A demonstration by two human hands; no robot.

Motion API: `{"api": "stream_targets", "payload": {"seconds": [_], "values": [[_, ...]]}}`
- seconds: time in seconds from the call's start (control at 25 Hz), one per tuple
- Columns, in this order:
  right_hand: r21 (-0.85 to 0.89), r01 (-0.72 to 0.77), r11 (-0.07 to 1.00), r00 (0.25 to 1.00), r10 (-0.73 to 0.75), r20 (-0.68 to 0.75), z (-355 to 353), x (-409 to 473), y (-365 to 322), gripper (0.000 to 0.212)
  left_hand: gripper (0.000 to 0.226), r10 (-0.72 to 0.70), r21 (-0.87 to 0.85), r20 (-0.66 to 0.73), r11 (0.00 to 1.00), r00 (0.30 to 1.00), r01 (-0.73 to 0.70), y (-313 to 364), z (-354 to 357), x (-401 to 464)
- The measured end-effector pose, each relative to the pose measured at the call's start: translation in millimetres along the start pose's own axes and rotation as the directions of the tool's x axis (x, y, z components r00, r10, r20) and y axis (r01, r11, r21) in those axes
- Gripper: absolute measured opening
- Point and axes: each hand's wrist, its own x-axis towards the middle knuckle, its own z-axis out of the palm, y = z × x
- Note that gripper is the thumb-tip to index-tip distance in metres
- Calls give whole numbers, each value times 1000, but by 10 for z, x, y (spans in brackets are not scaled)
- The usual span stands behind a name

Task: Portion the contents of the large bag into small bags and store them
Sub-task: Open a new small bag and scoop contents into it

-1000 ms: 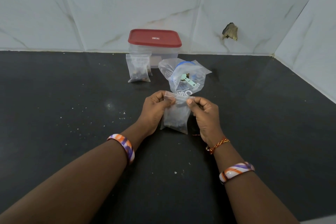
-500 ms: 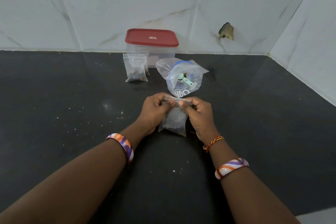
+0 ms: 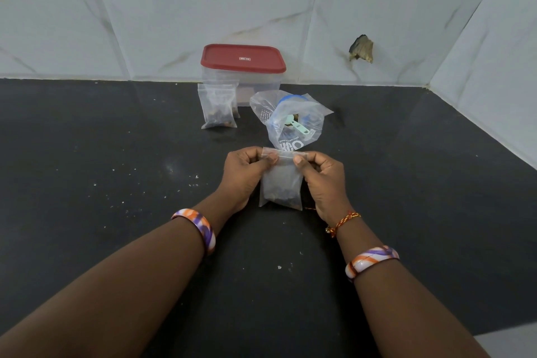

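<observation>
A small clear zip bag (image 3: 281, 183) with dark contents at its bottom stands on the black counter (image 3: 116, 168) between my hands. My left hand (image 3: 243, 173) pinches the left end of its top strip. My right hand (image 3: 322, 180) pinches the right end. Just behind it the large clear bag (image 3: 290, 120) with a blue zip rim stands open, and a pale green scoop (image 3: 296, 125) lies inside it on dark contents. Two filled small bags (image 3: 218, 106) lean against a clear container with a red lid (image 3: 243, 57) at the wall.
White marbled tiles (image 3: 145, 9) close the counter at the back and on the right, with a chipped hole (image 3: 361, 49) in the back wall. Pale crumbs (image 3: 191, 180) are scattered on the counter left of my hands.
My right thumb and finger slid inward along the bag's top strip, then back out to its right end. The left hand kept its hold.
</observation>
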Motion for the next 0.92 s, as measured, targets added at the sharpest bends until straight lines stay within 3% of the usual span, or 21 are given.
{"api": "stream_targets", "payload": {"seconds": [0.32,0.52,0.64,0.92], "values": [[-33,18,999,998,-20,-56,13,-23,-61,17,23,-108,-76,19,991,994,109,27,-3,25],[27,8,1000,1000,-8,19,3,-34,-74,11,6,-33,-119,80,992,996,43,58,-8,-33],[-16,45,999,995,-44,88,-11,-39,-52,13,7,-13,-106,95,994,995,24,42,-14,-25],[-82,124,989,989,-117,90,-9,-20,-13,6,12,10,-58,128,998,992,-2,50,-13,-23]]}}
